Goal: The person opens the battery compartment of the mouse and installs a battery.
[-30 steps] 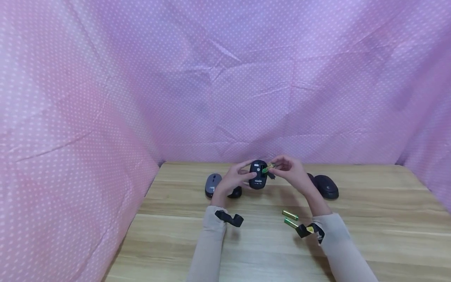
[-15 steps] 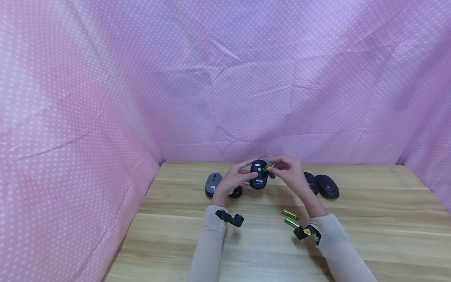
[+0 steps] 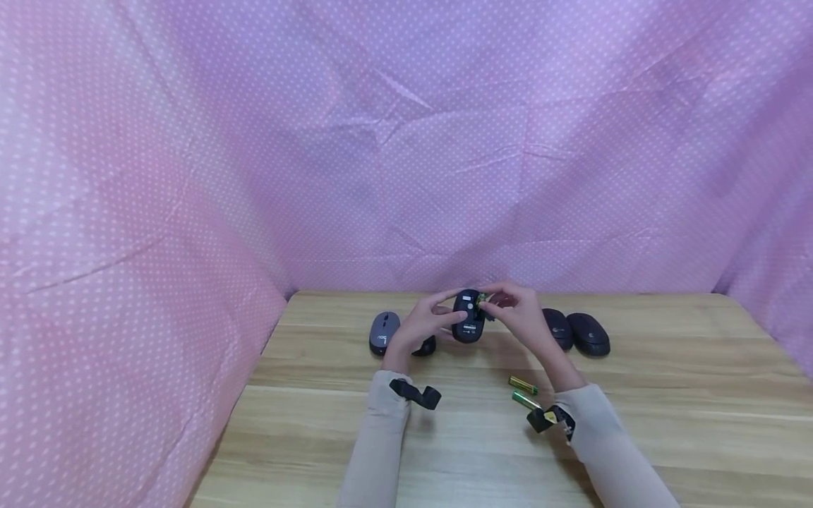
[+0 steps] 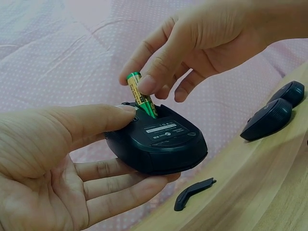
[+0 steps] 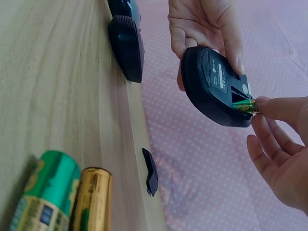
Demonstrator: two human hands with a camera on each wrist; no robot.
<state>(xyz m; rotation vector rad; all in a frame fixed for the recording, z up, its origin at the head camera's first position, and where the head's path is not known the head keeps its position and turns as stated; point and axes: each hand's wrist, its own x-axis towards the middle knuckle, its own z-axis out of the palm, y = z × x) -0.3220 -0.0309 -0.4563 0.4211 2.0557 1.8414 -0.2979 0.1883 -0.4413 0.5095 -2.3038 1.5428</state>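
Observation:
My left hand [image 3: 424, 324] holds a black computer mouse [image 4: 168, 149] with its underside up, thumb on the near side and fingers beneath. Between thumb and index finger, my right hand [image 3: 521, 314] pinches a green-and-gold battery [image 4: 139, 94]. In the left wrist view the battery stands tilted, its green lower end inside the mouse's uncovered battery slot. The right wrist view shows the same battery [image 5: 244, 106] at the slot opening, partly covered by the fingertips. Below the mouse, a small black battery cover [image 4: 192, 194] lies near the table's edge.
Two loose batteries, one gold-ended [image 3: 524, 385] and one green-ended [image 3: 526, 401], lie by the right wrist. A grey mouse [image 3: 384, 331] and a partly hidden black mouse [image 3: 427, 346] are at left. Two black mice [image 3: 559, 330] [image 3: 588, 334] sit at right on the wooden table [image 3: 470, 451].
My right hand has shifted slightly left, closer to the mouse. The battery has turned steeper at the slot, and more of it is covered by the fingers. The left hand keeps its hold.

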